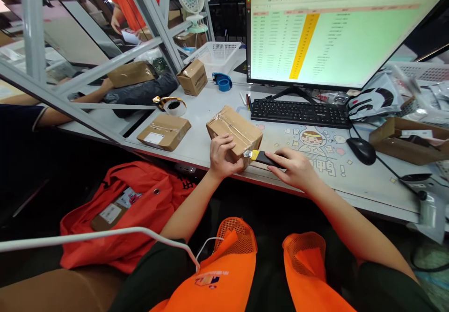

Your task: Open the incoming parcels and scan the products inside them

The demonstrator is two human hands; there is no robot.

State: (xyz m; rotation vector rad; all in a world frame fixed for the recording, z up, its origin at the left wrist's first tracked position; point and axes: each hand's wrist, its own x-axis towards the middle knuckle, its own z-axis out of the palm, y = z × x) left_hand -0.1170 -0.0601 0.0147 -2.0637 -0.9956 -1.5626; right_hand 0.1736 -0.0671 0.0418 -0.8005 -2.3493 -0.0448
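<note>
A taped cardboard box (235,127) sits tilted at the front edge of the desk. My left hand (224,156) is closed round its near left side, fingers on the top and thumb along the front. In my right hand (293,168) is a utility knife (264,157) with a black and yellow handle. Its tip touches the near right corner of the box, beside the clear tape; the blade itself is hard to make out. Left of these lies a flat cardboard box (164,132) with a white label.
Behind stand a tape dispenser (171,105), a small carton (192,78), blue tape (222,83) and a white basket (224,52). A keyboard (300,113), monitor (333,36) and mouse (361,150) are to the right. A red bag (140,209) hangs below left; metal bars (105,61) border the desk.
</note>
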